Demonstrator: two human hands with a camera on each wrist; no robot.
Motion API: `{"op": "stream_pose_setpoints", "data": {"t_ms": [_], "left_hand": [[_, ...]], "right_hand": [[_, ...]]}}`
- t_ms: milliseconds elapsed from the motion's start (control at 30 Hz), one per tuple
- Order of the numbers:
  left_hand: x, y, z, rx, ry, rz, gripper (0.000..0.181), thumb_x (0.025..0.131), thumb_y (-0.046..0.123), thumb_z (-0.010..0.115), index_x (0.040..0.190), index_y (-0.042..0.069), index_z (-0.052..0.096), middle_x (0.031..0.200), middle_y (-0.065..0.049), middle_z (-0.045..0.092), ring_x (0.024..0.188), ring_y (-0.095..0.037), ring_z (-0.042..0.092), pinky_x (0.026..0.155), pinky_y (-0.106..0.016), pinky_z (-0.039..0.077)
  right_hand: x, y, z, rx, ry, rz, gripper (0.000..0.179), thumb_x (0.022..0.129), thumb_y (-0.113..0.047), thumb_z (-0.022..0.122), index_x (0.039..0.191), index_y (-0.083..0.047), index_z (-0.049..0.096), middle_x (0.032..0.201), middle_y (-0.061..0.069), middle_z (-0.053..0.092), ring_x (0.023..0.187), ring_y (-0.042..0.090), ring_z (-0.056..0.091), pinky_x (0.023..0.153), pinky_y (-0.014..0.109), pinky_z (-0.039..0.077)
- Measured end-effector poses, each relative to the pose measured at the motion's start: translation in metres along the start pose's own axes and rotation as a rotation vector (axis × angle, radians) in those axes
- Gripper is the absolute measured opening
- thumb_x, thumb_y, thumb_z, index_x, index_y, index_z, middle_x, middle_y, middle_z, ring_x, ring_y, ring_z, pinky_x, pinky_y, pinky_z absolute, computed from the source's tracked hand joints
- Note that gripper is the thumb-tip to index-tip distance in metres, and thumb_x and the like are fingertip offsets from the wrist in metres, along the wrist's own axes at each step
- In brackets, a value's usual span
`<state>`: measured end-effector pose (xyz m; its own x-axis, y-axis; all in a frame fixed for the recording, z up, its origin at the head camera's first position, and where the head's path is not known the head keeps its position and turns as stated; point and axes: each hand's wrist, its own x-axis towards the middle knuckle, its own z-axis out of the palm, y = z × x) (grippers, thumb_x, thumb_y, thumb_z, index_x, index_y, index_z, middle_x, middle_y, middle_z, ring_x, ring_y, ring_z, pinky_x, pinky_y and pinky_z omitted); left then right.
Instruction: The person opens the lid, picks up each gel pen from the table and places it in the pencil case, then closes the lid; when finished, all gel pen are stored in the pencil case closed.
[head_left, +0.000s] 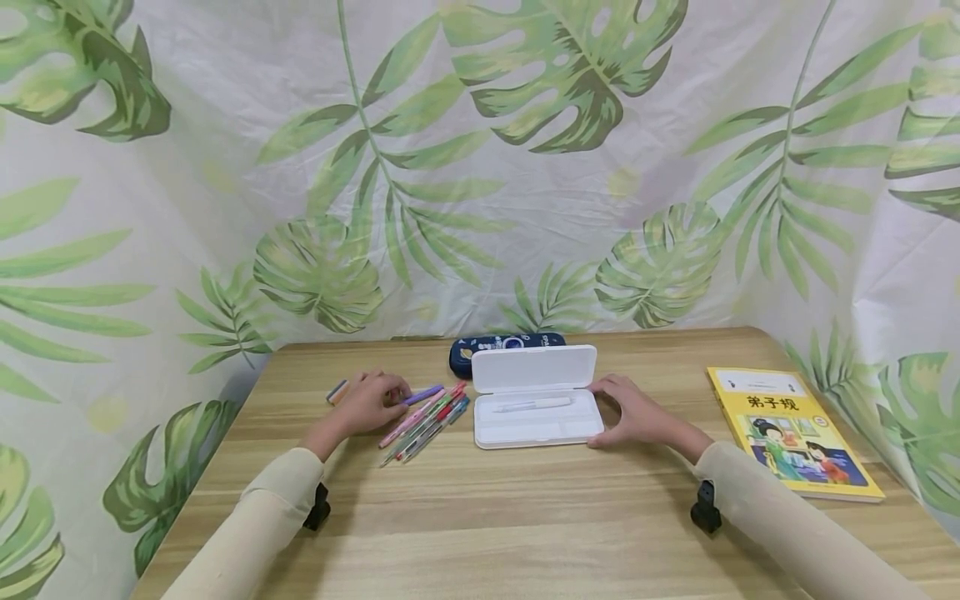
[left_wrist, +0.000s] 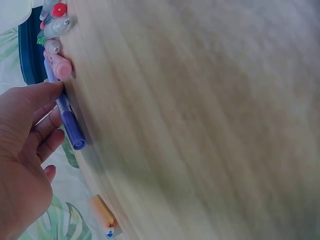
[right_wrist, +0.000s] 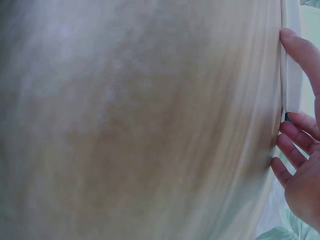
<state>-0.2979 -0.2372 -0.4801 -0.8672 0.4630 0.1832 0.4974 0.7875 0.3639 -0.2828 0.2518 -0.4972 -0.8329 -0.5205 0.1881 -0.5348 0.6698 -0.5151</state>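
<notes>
A purple pen lies at the left of a pile of pens, and my left hand pinches it between thumb and fingers. Right of the pile, a white pencil case lies with its lid raised. Inside its tray is one white pen. At the case's right end, my right hand holds it, thumb on the near corner and index finger by the far one. The right wrist view shows the case's side between them; the other fingers are spread near the tabletop.
Behind the white case stands a dark blue pencil case with printed pictures. An orange-and-blue eraser-like block sits beyond my left hand. A yellow book lies at the right of the wooden table. Leaf-patterned cloth hangs behind.
</notes>
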Motion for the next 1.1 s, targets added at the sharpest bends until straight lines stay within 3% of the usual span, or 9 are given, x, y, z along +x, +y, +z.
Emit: {"op": "stream_pose_setpoints", "data": {"t_ms": [500,833,1100], "left_hand": [[0.001,0.003,0.008,0.014,0.027,-0.019,0.008,0.092,0.012,0.072,0.1,0.012,0.07,0.077,0.007,0.06,0.079,-0.015,0.043,0.081,-0.04,0.025],[0.002,0.005,0.002,-0.009,0.029,-0.014,0.006,0.093,0.011,0.071,0.099,0.012,0.07,0.078,0.005,0.061,0.079,-0.014,0.043,0.079,-0.039,0.026],[0.003,0.01,-0.007,-0.033,-0.019,-0.024,0.005,0.095,0.013,0.069,0.1,0.012,0.069,0.08,0.005,0.061,0.084,-0.017,0.047,0.082,-0.042,0.026]], "right_hand": [[0.001,0.0,0.001,0.001,0.0,-0.008,0.086,0.063,-0.043,0.095,0.132,-0.005,0.062,0.123,0.008,0.061,0.118,0.028,0.053,0.105,0.052,0.043],[0.0,0.001,0.001,-0.001,-0.003,-0.009,0.086,0.064,-0.045,0.095,0.132,-0.005,0.061,0.123,0.008,0.061,0.119,0.028,0.053,0.105,0.052,0.043],[0.0,0.001,0.0,-0.005,-0.013,0.004,0.085,0.065,-0.046,0.094,0.132,-0.006,0.061,0.124,0.008,0.061,0.119,0.028,0.053,0.105,0.053,0.042]]}}
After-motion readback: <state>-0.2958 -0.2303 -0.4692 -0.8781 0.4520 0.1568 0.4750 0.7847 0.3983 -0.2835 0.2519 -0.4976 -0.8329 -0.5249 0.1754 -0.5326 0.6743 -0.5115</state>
